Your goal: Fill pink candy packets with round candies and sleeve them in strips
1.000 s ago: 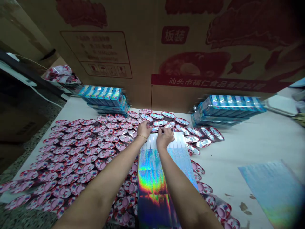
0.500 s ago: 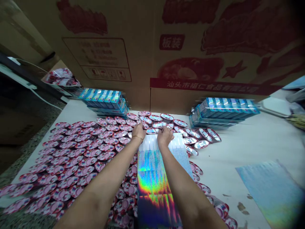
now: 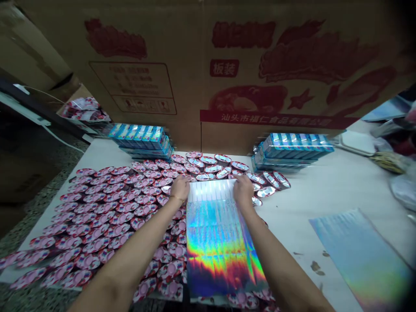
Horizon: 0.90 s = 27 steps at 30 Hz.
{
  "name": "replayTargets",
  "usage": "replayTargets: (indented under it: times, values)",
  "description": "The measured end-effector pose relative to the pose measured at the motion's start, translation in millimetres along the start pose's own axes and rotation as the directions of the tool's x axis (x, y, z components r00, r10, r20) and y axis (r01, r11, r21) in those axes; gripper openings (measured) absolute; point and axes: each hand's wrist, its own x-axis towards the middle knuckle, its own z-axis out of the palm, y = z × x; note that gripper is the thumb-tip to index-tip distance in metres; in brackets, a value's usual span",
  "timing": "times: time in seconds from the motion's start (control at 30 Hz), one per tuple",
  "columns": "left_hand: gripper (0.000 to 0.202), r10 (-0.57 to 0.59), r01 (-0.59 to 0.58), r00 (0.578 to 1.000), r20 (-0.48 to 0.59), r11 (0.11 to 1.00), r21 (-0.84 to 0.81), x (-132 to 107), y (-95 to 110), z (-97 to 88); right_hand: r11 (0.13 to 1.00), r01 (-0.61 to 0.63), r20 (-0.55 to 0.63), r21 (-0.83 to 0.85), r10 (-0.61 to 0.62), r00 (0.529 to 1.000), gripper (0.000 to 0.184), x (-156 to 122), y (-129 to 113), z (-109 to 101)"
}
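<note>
In the head view, the fingers of the left hand (image 3: 180,188) and right hand (image 3: 243,190) were closed on the upper corners of the shiny sheet (image 3: 216,234) at lower centre, apparently to hold it straight among the pink pieces (image 3: 108,197).

The head camera looks forward and down across the white surface (image 3: 289,225), from close above its near edge.
</note>
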Motion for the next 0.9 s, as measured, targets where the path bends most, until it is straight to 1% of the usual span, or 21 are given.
replayTargets:
  times: [0.03,0.07,0.13,0.17,0.23,0.3,0.37,0.4,0.43,0.5,0.53,0.6,0.63,0.67,0.7,0.73,0.77,0.8,0.83,0.87,0.9]
  values:
    - [0.023,-0.030,0.030,1.000,-0.004,1.000,0.006,-9.9,-4.9,-4.5,0.998,-0.060,-0.016,0.030,0.060,0.998,0.032,-10.2,14.0,-6.7]
    - [0.024,-0.059,0.059,0.998,0.004,0.998,0.029,-21.1,-10.0,-7.5,0.994,-0.094,0.004,0.049,0.094,0.996,0.031,-21.4,26.2,-12.1]
    - [0.026,-0.125,0.124,0.991,0.055,0.992,0.028,-43.5,-18.9,-8.0,0.992,-0.100,0.073,0.077,0.094,0.993,0.028,-42.0,41.2,-17.0]
    - [0.029,-0.142,0.144,0.985,0.094,0.990,-0.014,-52.9,-22.0,-5.5,0.991,-0.089,0.106,0.099,0.079,0.991,0.027,-49.2,43.3,-16.6]
    - [0.044,-0.174,0.206,0.968,0.181,0.962,-0.177,-65.0,-24.5,2.7,0.979,-0.103,0.148,0.175,0.077,0.986,0.023,-55.9,38.6,-13.3]
    - [0.061,-0.211,0.287,0.948,0.239,0.891,-0.352,-68.8,-23.1,11.7,0.957,-0.152,0.162,0.246,0.114,0.980,0.024,-55.4,29.0,-11.0]
    - [0.070,-0.246,0.346,0.931,0.269,0.827,-0.443,-68.5,-20.0,19.3,0.950,-0.206,0.102,0.235,0.186,0.977,0.032,-54.3,22.8,-13.0]
    - [0.068,-0.256,0.359,0.927,0.275,0.820,-0.446,-68.2,-18.6,22.7,0.950,-0.243,0.054,0.195,0.237,0.970,0.039,-54.9,22.3,-15.2]
    - [0.064,-0.268,0.364,0.925,0.270,0.830,-0.424,-68.4,-17.2,26.1,0.947,-0.285,0.016,0.148,0.286,0.958,0.045,-56.3,23.7,-17.6]
    - [0.053,-0.289,0.346,0.934,0.210,0.878,-0.332,-69.8,-14.8,33.2,0.931,-0.354,0.000,0.090,0.355,0.935,0.052,-60.2,29.8,-21.1]
    - [0.050,-0.292,0.327,0.943,0.159,0.902,-0.281,-70.8,-13.5,36.7,0.930,-0.355,0.015,0.098,0.355,0.935,0.052,-61.7,33.3,-21.6]
    - [0.052,-0.292,0.304,0.953,0.083,0.923,-0.238,-72.2,-10.7,41.8,0.930,-0.311,0.043,0.196,0.309,0.950,0.048,-62.5,38.1,-20.6]
    - [0.055,-0.294,0.305,0.952,0.080,0.918,-0.254,-72.4,-9.3,42.8,0.910,-0.305,0.049,0.281,0.304,0.952,0.048,-61.8,38.6,-19.9]
    - [0.059,-0.300,0.313,0.950,0.091,0.906,-0.284,-72.5,-8.2,42.4,0.865,-0.325,0.059,0.382,0.328,0.943,0.048,-60.9,37.7,-19.7]
    - [0.061,-0.306,0.322,0.947,0.103,0.893,-0.315,-72.4,-7.6,40.4,0.790,-0.367,0.085,0.490,0.376,0.923,0.049,-60.0,35.4,-20.5]
    - [0.062,-0.308,0.322,0.946,0.098,0.885,-0.337,-72.5,-7.7,36.9,0.690,-0.420,0.143,0.589,0.423,0.895,0.050,-59.7,32.0,-22.4]
    - [0.063,-0.301,0.307,0.951,0.073,0.887,-0.344,-72.8,-8.6,32.2,0.583,-0.468,0.225,0.664,0.441,0.869,0.050,-60.1,27.9,-25.6]
    - [0.064,-0.283,0.280,0.958,0.042,0.898,-0.341,-73.6,-10.3,26.8,0.498,-0.497,0.307,0.710,0.416,0.856,0.049,-61.4,23.6,-29.9]
    - [0.065,-0.261,0.252,0.965,0.021,0.906,-0.339,-74.9,-12.8,21.2,0.459,-0.503,0.361,0.732,0.364,0.858,0.047,-63.5,19.6,-34.8]
    - [0.066,-0.246,0.237,0.969,0.019,0.907,-0.349,-76.6,-15.7,15.8,0.478,-0.481,0.372,0.735,0.309,0.876,0.043,-66.1,16.3,-39.9]
    - [0.067,-0.245,0.241,0.969,0.038,0.896,-0.373,-78.6,-18.9,11.2,0.549,-0.433,0.338,0.715,0.271,0.901,0.040,-68.9,14.0,-44.5]
